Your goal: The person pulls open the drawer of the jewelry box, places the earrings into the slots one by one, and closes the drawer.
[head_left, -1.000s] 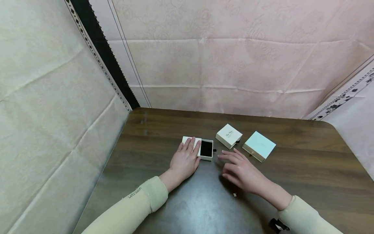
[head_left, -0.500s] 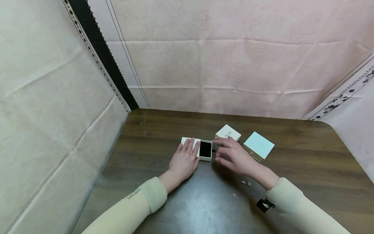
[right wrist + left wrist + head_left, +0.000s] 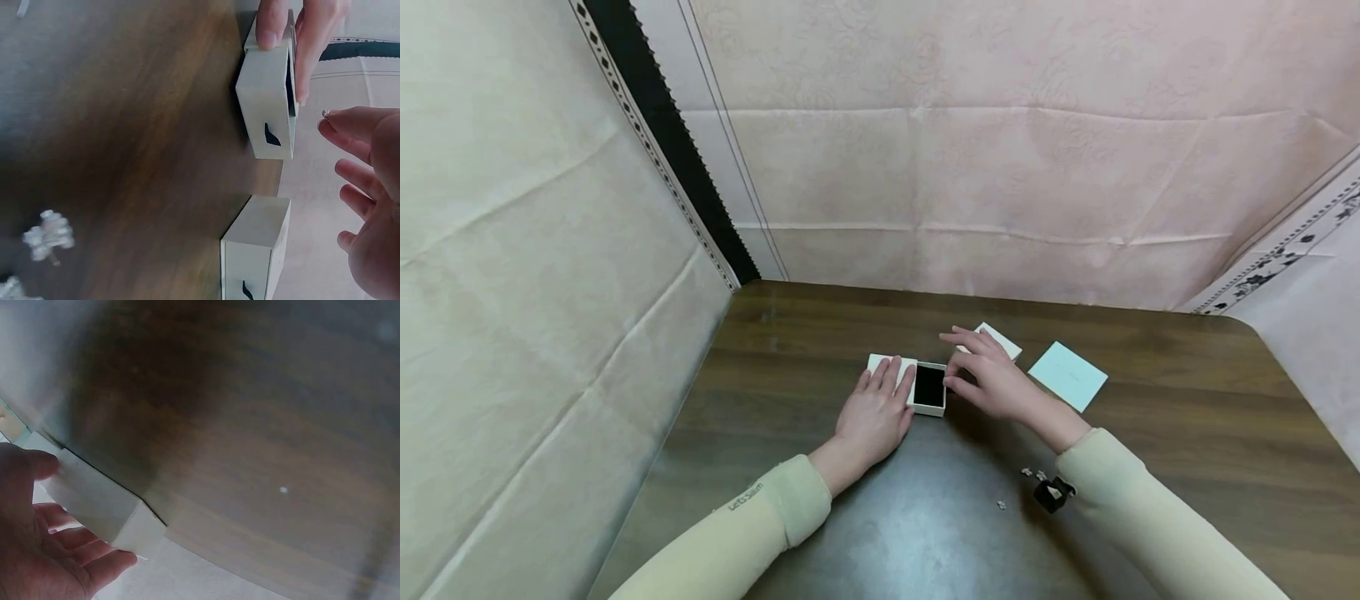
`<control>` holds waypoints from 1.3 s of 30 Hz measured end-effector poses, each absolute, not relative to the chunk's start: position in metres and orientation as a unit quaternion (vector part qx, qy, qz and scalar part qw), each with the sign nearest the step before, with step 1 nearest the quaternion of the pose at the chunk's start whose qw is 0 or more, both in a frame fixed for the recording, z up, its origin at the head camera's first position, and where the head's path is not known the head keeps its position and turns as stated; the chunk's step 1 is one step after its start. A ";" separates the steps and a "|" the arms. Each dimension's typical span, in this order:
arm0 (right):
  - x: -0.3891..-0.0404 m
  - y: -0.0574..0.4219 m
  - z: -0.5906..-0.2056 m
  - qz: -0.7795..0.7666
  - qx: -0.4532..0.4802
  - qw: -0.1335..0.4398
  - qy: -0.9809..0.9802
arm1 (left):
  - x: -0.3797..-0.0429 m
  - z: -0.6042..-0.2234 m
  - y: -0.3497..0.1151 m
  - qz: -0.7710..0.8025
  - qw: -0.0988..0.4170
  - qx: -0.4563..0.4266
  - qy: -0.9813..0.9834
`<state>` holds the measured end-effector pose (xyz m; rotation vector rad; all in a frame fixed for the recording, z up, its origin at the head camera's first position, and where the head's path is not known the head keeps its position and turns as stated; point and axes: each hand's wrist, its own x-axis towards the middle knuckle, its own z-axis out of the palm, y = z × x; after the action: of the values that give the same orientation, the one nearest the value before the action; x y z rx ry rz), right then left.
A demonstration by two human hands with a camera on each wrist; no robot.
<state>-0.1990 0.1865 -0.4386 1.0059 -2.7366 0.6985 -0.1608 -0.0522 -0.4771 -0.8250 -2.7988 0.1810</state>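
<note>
Pale, creased cloths screen the back and sides of the room; a dark wood table stands against them, its far corners rounded. The thumb and index finger of the right hand pinch a tiny bright piece, its remaining fingers loosely bent and spread. The piece is clear of the table, near the protruding end of the drawer box. That box lies toward the table's far left corner, its black-lined drawer pulled partway out on the right, with a dark tab on the end face. The left hand holds the sleeve of the box, fingers laid across the top and thumb against the near wall.

Behind the right hand, closer to the far edge, sits a white box, partly covered in the head view. To its right, nearer the far right corner, is a pale blue box, set askew to the far edge. Two small silvery ornaments lie side by side near the right cuff, where a black device is seen. A third ornament lies farther from the far edge. Lettering marks the left sleeve.
</note>
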 end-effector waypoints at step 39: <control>-0.226 0.167 -0.446 0.190 0.355 0.016 -0.915 | -0.160 -0.475 -0.054 0.089 0.099 -0.279 -0.951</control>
<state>-0.2262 0.1667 -0.4462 1.1049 -2.8468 0.5906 -0.1602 -0.0536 -0.4752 -0.8264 -2.8131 0.2630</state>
